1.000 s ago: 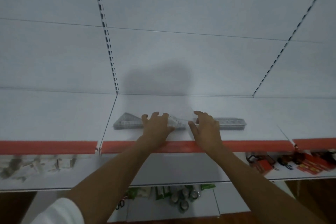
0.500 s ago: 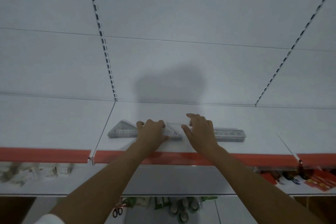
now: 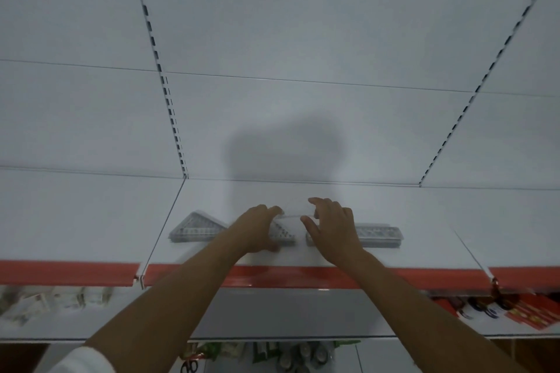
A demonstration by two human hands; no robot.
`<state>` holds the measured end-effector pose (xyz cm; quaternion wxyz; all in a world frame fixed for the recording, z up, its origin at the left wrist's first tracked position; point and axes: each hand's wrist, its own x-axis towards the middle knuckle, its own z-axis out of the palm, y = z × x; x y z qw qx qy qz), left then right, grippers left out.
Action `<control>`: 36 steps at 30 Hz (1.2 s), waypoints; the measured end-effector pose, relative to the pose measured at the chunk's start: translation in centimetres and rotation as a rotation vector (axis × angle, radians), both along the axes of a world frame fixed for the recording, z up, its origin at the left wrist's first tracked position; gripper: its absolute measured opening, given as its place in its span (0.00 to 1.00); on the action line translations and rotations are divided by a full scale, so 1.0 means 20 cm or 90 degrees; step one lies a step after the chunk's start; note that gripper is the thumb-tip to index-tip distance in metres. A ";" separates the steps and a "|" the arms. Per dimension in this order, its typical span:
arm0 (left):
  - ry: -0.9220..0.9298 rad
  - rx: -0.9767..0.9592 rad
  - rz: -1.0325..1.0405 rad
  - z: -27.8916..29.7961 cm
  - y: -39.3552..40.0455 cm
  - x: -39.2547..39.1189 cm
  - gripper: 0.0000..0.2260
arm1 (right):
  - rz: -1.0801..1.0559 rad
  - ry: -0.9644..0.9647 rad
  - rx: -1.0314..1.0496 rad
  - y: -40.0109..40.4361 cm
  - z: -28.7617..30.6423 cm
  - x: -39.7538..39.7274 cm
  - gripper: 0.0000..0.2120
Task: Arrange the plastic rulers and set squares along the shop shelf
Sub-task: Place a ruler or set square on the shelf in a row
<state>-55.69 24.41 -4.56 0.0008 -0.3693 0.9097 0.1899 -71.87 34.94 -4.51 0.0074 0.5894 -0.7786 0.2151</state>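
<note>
- Here two hands reach onto one white shelf point(image 3: 394, 257) with a red front strip point(image 3: 272, 280).
- The left hand point(image 3: 257, 230) lies palm down, its fingers point(image 3: 274, 210) bent over the top of a clear set square point(image 3: 283, 232); whether they grip it or only press on it cannot be told.
- A second set square point(image 3: 197, 228), or a flat stack of them, lies just left of that hand, its point toward the back wall; how many are in the stack cannot be counted.
- The right hand point(image 3: 333, 228) hovers or rests with fingers loosely curved and the thumb spread toward the left hand; nothing is plainly pinched in it.
- One long pile of rulers point(image 3: 378, 235) runs out to the right from under the right palm, lying flat along the shelf; the number of rulers in it is too blurred to count.
- Between the two sets of fingertips there is a faint clear edge point(image 3: 292, 215), too blurred to name.
- The two set squares and the ruler pile sit in one line, near the front strip.
- Below, a lower shelf point(image 3: 272, 312) holds pale packets point(image 3: 45, 301) under the left forearm side and red packs point(image 3: 533, 312) to the right.
- A white sleeve point(image 3: 75, 360) shows at the left elbow.
</note>
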 end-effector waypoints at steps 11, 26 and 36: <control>-0.024 0.002 0.003 -0.02 -0.01 -0.04 0.30 | 0.006 0.008 0.037 0.01 -0.01 -0.03 0.21; 0.089 0.042 0.050 0.01 0.03 0.08 0.37 | 0.053 0.063 0.002 0.01 -0.08 0.07 0.31; 0.014 -0.048 0.034 0.00 0.04 0.14 0.26 | 0.027 0.162 0.001 0.00 -0.14 0.17 0.19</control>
